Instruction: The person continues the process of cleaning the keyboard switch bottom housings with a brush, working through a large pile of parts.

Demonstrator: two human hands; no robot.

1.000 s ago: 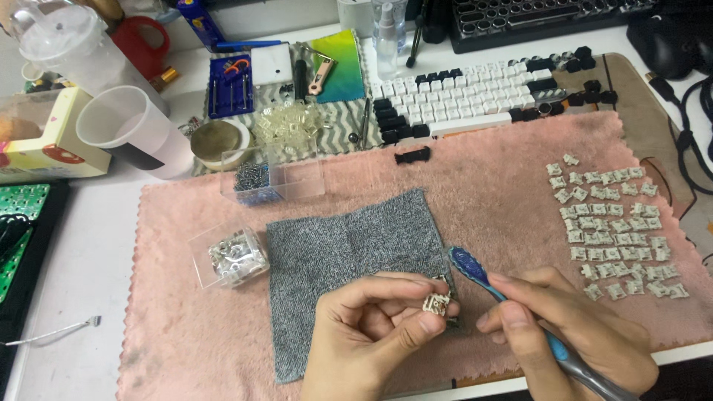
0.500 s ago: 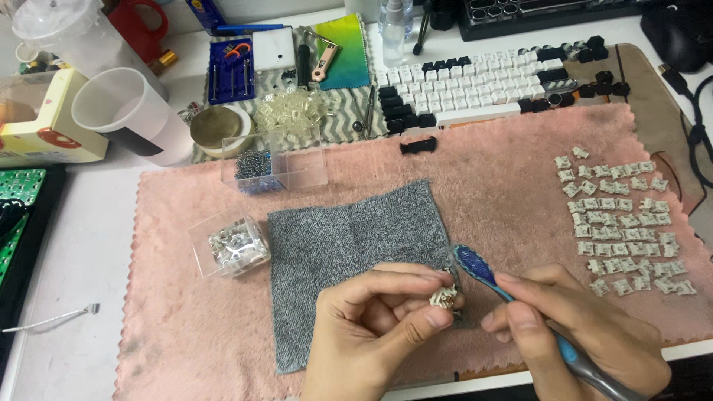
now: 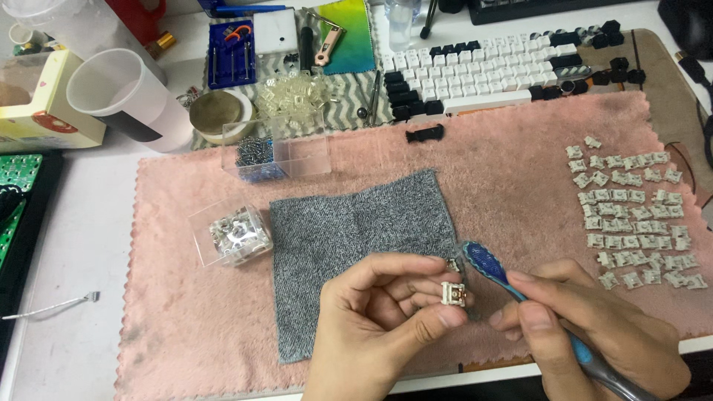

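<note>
Compared with half a second ago, almost nothing is changed: the small white switch part (image 3: 453, 293) is kept in the same place and the brush is held as before. The part is pinched between thumb and fingertips of the left hand (image 3: 386, 327), above the lower right corner of the grey cloth (image 3: 349, 238), which lies on the pink mat (image 3: 520, 186). The blue toothbrush (image 3: 486, 266) is grasped firmly by the right hand (image 3: 587, 330). Its long axis is directed from lower right to upper left, and its head is found just above and to the right of the part, very near; whether they touch cannot be told. The left hand is the nearer one to the part. A clear box (image 3: 232, 236) of similar parts is seen well apart at the left, and rows of parts (image 3: 631, 215) at the right.
</note>
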